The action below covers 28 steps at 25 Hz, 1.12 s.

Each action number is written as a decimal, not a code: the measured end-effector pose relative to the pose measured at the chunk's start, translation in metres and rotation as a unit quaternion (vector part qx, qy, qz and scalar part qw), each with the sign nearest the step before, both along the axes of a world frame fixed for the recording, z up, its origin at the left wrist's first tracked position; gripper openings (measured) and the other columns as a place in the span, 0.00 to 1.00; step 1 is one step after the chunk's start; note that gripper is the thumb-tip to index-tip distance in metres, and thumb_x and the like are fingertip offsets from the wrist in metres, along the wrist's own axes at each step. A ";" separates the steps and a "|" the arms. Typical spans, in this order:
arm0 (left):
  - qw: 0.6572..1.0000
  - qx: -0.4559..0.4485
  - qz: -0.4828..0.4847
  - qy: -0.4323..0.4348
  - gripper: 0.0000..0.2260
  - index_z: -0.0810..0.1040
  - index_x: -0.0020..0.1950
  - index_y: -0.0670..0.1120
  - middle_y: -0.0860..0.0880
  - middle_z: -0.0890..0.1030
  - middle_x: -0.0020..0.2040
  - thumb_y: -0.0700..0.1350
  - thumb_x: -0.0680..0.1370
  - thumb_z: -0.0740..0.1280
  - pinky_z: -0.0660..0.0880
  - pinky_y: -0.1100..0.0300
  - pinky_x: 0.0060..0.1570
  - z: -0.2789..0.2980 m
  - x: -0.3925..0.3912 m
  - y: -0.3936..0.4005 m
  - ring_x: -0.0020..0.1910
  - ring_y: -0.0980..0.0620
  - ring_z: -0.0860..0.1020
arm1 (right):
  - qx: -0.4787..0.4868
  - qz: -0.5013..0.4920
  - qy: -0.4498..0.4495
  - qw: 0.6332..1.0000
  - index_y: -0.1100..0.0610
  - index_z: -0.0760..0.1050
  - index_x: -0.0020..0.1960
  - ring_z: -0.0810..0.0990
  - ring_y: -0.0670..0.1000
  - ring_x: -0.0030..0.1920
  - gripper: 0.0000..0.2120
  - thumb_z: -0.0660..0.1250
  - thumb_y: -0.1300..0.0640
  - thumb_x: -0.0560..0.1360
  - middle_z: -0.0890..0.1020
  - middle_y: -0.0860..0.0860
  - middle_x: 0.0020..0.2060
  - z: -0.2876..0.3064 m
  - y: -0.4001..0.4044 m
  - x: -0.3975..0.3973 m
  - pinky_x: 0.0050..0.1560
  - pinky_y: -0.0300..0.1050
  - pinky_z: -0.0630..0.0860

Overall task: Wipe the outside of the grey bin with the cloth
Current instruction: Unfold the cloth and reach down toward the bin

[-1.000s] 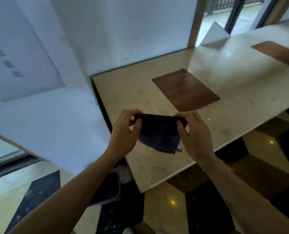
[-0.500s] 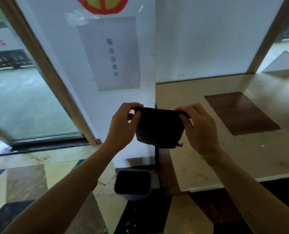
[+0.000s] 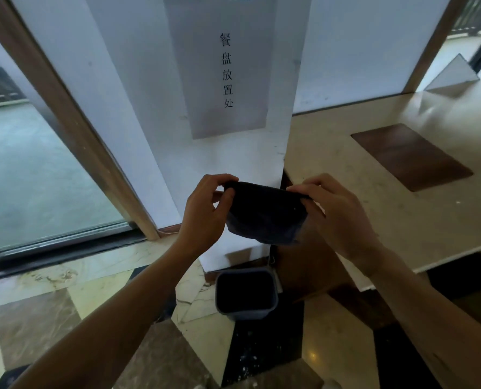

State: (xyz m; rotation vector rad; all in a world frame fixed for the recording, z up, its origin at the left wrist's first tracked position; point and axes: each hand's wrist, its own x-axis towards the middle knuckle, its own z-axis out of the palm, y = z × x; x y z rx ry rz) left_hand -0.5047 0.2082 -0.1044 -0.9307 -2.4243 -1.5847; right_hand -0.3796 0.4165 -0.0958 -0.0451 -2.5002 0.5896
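Note:
A dark cloth (image 3: 266, 214) hangs stretched between both hands at chest height. My left hand (image 3: 204, 211) pinches its left top corner and my right hand (image 3: 337, 211) pinches its right top corner. Below the cloth, on the floor, stands the grey bin (image 3: 246, 311), open-topped with a dark inside, set against the foot of a white pillar. Both hands are well above the bin and apart from it.
A white pillar (image 3: 233, 153) with a paper notice rises right behind the bin. A marble counter (image 3: 402, 220) with a brown inlay extends on the right, its edge overhanging near the bin. A glass door with a wooden frame (image 3: 73, 122) is on the left. Patterned marble floor lies in front.
My view has swung left and down from the counter to the pillar, and the bin has come into fuller view on the floor. Both hands keep the same hold on the cloth.

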 end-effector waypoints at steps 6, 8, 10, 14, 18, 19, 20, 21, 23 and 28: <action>0.996 -0.002 -0.081 -0.026 0.11 0.75 0.56 0.54 0.50 0.80 0.54 0.38 0.80 0.63 0.72 0.73 0.46 -0.017 -0.028 -0.023 0.47 0.53 0.81 | -0.035 -0.119 -0.006 0.992 0.58 0.82 0.59 0.78 0.46 0.45 0.11 0.66 0.64 0.79 0.80 0.52 0.52 -0.016 -0.048 -0.004 0.47 0.30 0.72; 0.996 -0.005 -0.088 -0.028 0.11 0.75 0.55 0.53 0.50 0.80 0.54 0.38 0.80 0.63 0.72 0.73 0.46 -0.026 -0.029 -0.020 0.47 0.51 0.81 | -0.038 -0.145 -0.001 0.989 0.57 0.82 0.58 0.80 0.49 0.46 0.11 0.66 0.63 0.79 0.81 0.52 0.52 -0.022 -0.051 -0.005 0.46 0.39 0.77; 0.995 -0.011 -0.087 -0.042 0.10 0.75 0.55 0.53 0.49 0.80 0.54 0.38 0.80 0.62 0.72 0.73 0.46 -0.042 -0.030 -0.014 0.48 0.50 0.81 | -0.044 -0.163 0.002 0.986 0.57 0.83 0.57 0.81 0.50 0.46 0.10 0.66 0.64 0.79 0.82 0.53 0.52 -0.035 -0.048 -0.008 0.46 0.45 0.80; 0.995 0.007 -0.082 -0.057 0.08 0.76 0.55 0.51 0.48 0.80 0.54 0.40 0.80 0.63 0.73 0.71 0.44 -0.112 -0.029 0.007 0.46 0.52 0.81 | -0.059 -0.205 0.026 0.977 0.56 0.83 0.56 0.81 0.55 0.50 0.11 0.65 0.63 0.78 0.82 0.54 0.51 -0.105 -0.034 -0.014 0.49 0.48 0.78; 0.995 0.070 -0.051 -0.054 0.08 0.77 0.56 0.47 0.55 0.80 0.49 0.41 0.79 0.62 0.73 0.71 0.41 -0.221 -0.023 0.020 0.39 0.61 0.80 | -0.034 -0.235 0.040 0.971 0.54 0.82 0.58 0.77 0.56 0.53 0.12 0.63 0.59 0.79 0.82 0.53 0.52 -0.214 -0.031 -0.012 0.48 0.37 0.67; 0.994 0.083 -0.051 -0.046 0.08 0.77 0.56 0.47 0.57 0.80 0.49 0.41 0.79 0.62 0.73 0.71 0.41 -0.256 -0.022 0.021 0.39 0.62 0.79 | -0.029 -0.242 0.044 0.969 0.53 0.82 0.59 0.76 0.56 0.53 0.12 0.63 0.58 0.79 0.82 0.53 0.53 -0.249 -0.033 -0.011 0.47 0.37 0.67; 0.994 0.090 -0.051 -0.036 0.08 0.77 0.55 0.47 0.59 0.79 0.48 0.41 0.79 0.62 0.73 0.71 0.41 -0.286 -0.021 0.020 0.39 0.63 0.79 | -0.030 -0.249 0.045 0.967 0.53 0.82 0.59 0.76 0.55 0.53 0.12 0.63 0.58 0.79 0.81 0.53 0.53 -0.278 -0.035 -0.010 0.47 0.38 0.68; 0.993 0.095 -0.056 -0.030 0.08 0.77 0.55 0.48 0.60 0.79 0.48 0.40 0.79 0.63 0.74 0.71 0.41 -0.322 -0.021 0.019 0.39 0.63 0.79 | -0.036 -0.252 0.047 0.966 0.53 0.82 0.59 0.76 0.53 0.51 0.12 0.63 0.58 0.80 0.81 0.52 0.54 -0.313 -0.038 -0.009 0.48 0.38 0.69; 0.992 0.103 -0.065 -0.025 0.07 0.77 0.54 0.49 0.59 0.79 0.48 0.41 0.78 0.63 0.75 0.67 0.44 -0.389 -0.021 0.017 0.41 0.61 0.79 | -0.059 -0.253 0.052 0.964 0.53 0.81 0.60 0.75 0.45 0.47 0.12 0.64 0.58 0.79 0.81 0.51 0.55 -0.381 -0.041 -0.007 0.47 0.34 0.71; 0.990 0.067 -0.122 0.002 0.07 0.79 0.53 0.50 0.55 0.80 0.49 0.42 0.78 0.64 0.76 0.64 0.41 -0.537 -0.009 0.017 0.40 0.54 0.79 | -0.172 -0.279 0.055 0.943 0.52 0.81 0.56 0.82 0.51 0.43 0.10 0.63 0.60 0.79 0.78 0.47 0.52 -0.550 -0.049 0.014 0.46 0.46 0.81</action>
